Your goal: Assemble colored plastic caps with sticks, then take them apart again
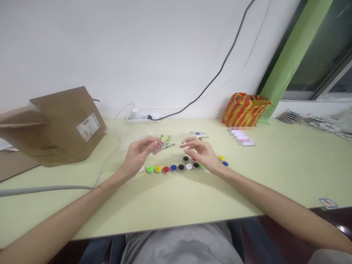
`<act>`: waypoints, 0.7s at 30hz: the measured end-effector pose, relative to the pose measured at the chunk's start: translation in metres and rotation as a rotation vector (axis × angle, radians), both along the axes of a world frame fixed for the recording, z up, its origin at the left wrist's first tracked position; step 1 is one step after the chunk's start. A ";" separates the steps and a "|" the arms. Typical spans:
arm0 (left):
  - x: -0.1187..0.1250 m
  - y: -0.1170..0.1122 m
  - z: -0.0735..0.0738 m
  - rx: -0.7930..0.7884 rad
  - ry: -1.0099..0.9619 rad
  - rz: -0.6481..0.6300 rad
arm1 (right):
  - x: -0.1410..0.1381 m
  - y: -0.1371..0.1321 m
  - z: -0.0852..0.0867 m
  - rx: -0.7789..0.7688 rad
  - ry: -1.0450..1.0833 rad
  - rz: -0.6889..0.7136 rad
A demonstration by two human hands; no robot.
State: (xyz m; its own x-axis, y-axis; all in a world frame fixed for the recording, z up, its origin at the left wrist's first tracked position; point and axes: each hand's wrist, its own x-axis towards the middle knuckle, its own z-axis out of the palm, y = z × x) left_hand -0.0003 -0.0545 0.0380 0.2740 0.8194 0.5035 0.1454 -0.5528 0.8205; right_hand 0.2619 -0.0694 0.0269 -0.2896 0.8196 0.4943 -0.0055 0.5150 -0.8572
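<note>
Over the row of small pots my left hand hovers with curved fingers and the thumb apart. Nothing shows clearly between them. Small coloured pieces lie just beyond its fingertips, seemingly in a clear bag. Facing it, my right hand has its fingers loosely bent and apart from the thumb, with no held thing visible. The small round clear pots have coloured tops, among them a green one, a red one and a blue one. My right hand partly hides a second cluster, including a black-topped pot.
Thin blue and black sticks lie behind my right hand. An open cardboard box stands left, a striped bag back right. A power strip sits by the wall; a grey cable crosses the table.
</note>
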 end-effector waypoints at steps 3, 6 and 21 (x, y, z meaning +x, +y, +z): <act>0.001 0.000 -0.001 -0.006 -0.022 0.009 | -0.001 -0.001 0.000 -0.098 0.066 0.094; 0.002 -0.002 -0.001 -0.003 -0.021 0.013 | -0.001 -0.002 -0.003 -0.240 0.084 0.189; 0.011 -0.016 -0.005 0.292 0.267 0.138 | -0.006 -0.014 0.006 -0.424 0.197 0.627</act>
State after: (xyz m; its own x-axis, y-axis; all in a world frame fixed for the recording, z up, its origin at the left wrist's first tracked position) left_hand 0.0104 -0.0703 0.0332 0.3235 0.6908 0.6466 0.4207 -0.7171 0.5556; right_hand 0.2558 -0.0837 0.0327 -0.7007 0.6623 0.2653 -0.3592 -0.0062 -0.9332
